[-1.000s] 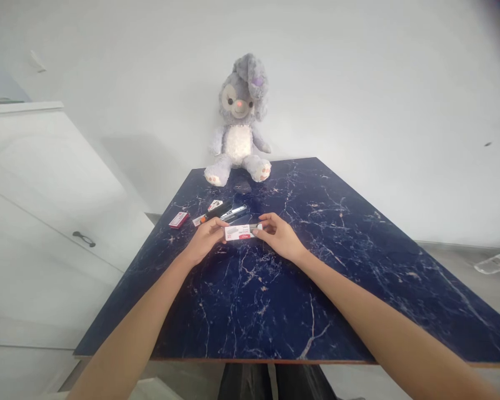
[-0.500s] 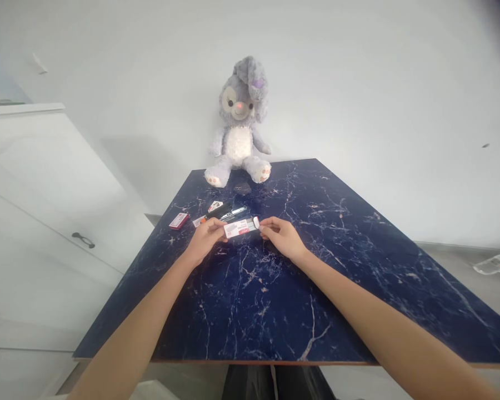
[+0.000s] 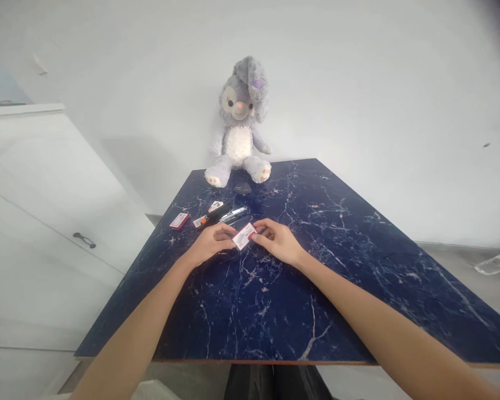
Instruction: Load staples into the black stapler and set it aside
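Both my hands meet over the middle of a dark blue marbled table (image 3: 358,289). Between their fingertips is a small white and red box (image 3: 244,235), tilted up on one end. My left hand (image 3: 210,243) pinches its left side, and my right hand (image 3: 277,240) pinches its right side. Just beyond the hands lie a black stapler with an orange tip (image 3: 215,213) and a silvery metal piece (image 3: 234,214) beside it.
A small red box (image 3: 179,220) lies on the table to the left. A grey plush rabbit (image 3: 239,125) sits at the far edge against the white wall. A white cabinet (image 3: 37,183) stands left of the table. Clear plastic wrapping (image 3: 496,263) lies on the floor at right.
The white and red box was held flat and stretched out lengthwise; now it looks shorter and tilted, and my hands have come closer together.
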{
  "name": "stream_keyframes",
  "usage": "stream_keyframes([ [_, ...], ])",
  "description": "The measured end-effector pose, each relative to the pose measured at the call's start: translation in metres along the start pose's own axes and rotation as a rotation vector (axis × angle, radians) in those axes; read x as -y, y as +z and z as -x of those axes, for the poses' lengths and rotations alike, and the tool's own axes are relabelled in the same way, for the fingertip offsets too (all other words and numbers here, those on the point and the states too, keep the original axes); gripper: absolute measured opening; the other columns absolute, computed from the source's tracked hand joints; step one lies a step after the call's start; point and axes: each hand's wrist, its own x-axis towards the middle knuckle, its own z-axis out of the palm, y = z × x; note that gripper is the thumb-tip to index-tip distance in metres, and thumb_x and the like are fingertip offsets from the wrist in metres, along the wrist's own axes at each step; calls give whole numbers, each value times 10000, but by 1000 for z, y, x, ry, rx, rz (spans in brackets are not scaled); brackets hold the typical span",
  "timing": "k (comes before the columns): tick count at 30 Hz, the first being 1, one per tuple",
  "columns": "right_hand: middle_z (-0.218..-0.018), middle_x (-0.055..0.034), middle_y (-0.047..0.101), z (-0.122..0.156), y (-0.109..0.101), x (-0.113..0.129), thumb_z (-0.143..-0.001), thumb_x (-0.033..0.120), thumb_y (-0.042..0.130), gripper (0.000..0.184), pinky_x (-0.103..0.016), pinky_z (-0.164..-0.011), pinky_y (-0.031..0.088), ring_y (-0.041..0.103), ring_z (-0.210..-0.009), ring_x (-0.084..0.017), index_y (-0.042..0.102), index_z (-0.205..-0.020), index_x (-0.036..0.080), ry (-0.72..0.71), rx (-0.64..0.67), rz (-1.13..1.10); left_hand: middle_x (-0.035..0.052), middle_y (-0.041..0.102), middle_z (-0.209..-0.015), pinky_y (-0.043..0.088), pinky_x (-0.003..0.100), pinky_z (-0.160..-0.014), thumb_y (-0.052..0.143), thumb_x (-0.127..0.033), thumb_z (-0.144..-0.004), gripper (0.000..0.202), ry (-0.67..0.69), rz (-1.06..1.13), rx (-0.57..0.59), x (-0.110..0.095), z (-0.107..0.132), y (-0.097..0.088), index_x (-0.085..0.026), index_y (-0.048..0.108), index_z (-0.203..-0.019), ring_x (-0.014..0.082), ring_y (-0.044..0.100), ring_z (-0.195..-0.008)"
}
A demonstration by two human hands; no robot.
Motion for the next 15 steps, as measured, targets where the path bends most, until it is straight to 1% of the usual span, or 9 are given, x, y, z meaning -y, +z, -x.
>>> stream_keyframes([
  [2, -1056, -61, 707, 4, 2, 6, -819, 433, 728, 508, -318, -691, 567, 670, -740, -164, 602, -1269, 233, -67, 43, 58, 126, 665, -1284, 568, 404, -862, 853, -312, -703, 561, 37, 3, 31, -3, 1, 0, -213, 635, -1210, 241, 697, -976],
  [4, -1157, -89, 674, 8, 4, 9, -763, 443, 785, 695, -352, -738, 573, 671, -816, -189, 524, -1378, 249, -145, 78, 119, 138, 584, -1410, 552, 419, -920, 858, -290, -708, 692, 59, -4, 73, -6, 2, 1, -248, 579, -1340, 251, 678, -1053],
  [7, -1294, -114, 606, 11, 6, 9, -713, 463, 829, 891, -403, -835, 569, 663, -924, -218, 417, -1479, 269, -224, 122, 169, 139, 550, -1447, 551, 414, -927, 873, -267, -693, 774, 61, -25, 123, -8, 3, 3, -276, 551, -1397, 261, 659, -1100],
  [9, -1315, -119, 593, 11, 7, 8, -708, 468, 835, 947, -423, -870, 563, 660, -951, -229, 372, -1511, 271, -241, 137, 187, 140, 577, -1409, 561, 409, -899, 884, -267, -676, 791, 61, -25, 137, -7, 4, 5, -277, 556, -1396, 263, 661, -1081],
  [11, -1310, -120, 600, 11, 7, 8, -718, 461, 829, 953, -435, -888, 557, 660, -965, -237, 353, -1522, 270, -245, 141, 199, 138, 603, -1363, 563, 408, -890, 890, -275, -667, 796, 68, -26, 144, -5, 4, 6, -271, 561, -1392, 256, 665, -1048],
  [15, -1213, -87, 659, 11, 7, 9, -741, 429, 816, 921, -423, -877, 556, 665, -946, -234, 349, -1519, 268, -234, 172, 179, 123, 626, -1297, 560, 378, -861, 888, -311, -673, 767, 77, -43, 123, -3, 3, 10, -258, 571, -1369, 224, 663, -972],
])
